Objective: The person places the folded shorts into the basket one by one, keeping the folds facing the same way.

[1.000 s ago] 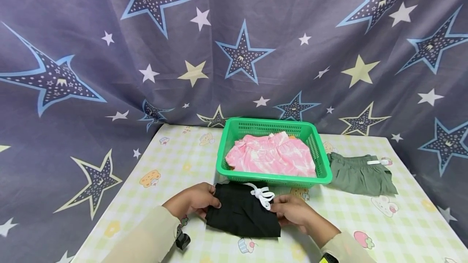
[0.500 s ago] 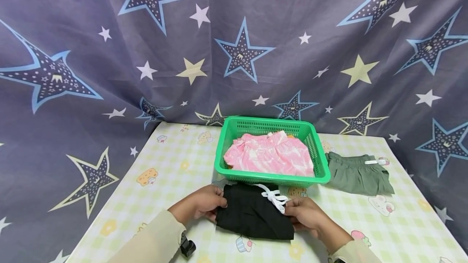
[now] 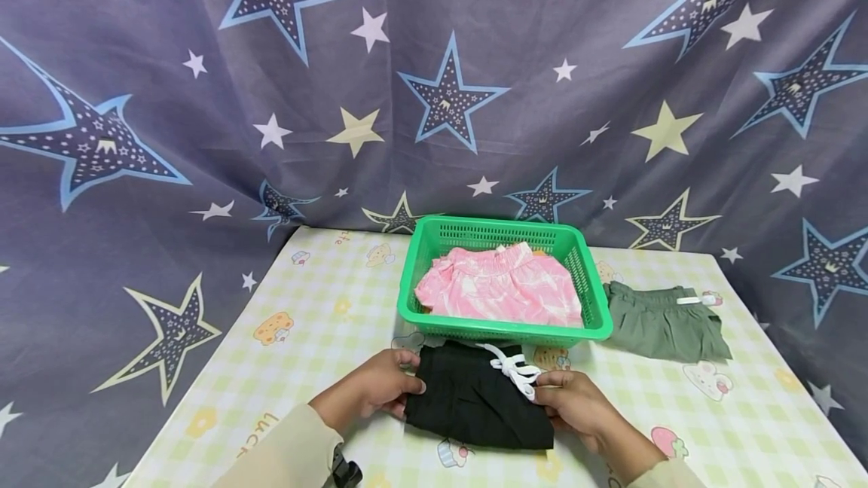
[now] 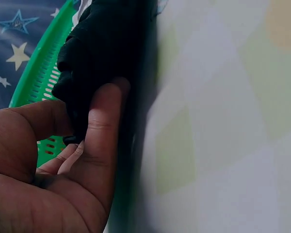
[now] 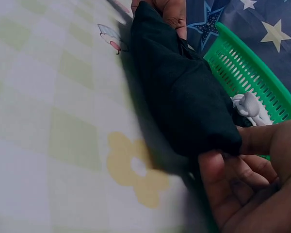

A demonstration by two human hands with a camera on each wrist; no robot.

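Currently gripping black shorts [image 3: 475, 401] at both ends, pinching the left edge in left hand [image 3: 383, 386] and the right edge in right hand [image 3: 575, 407], with fingers [image 4: 101, 126] tucked beneath. Held low over the bench [image 3: 339, 345], just in front of the green basket [image 3: 505, 331]; hard to tell whether touching the bench or raised slightly off it. Knotted at upper right with a white drawstring [image 3: 511, 367] in a loopy bow, close to the right hand. Visible inside the basket: pink clothing [image 3: 502, 288], rumpled. Visible just right of the basket, lying on the bench: green shorts [image 3: 667, 330] marked with white cord [image 3: 689, 300] at the waist. Hung behind: a star-printed curtain [image 3: 380, 194].
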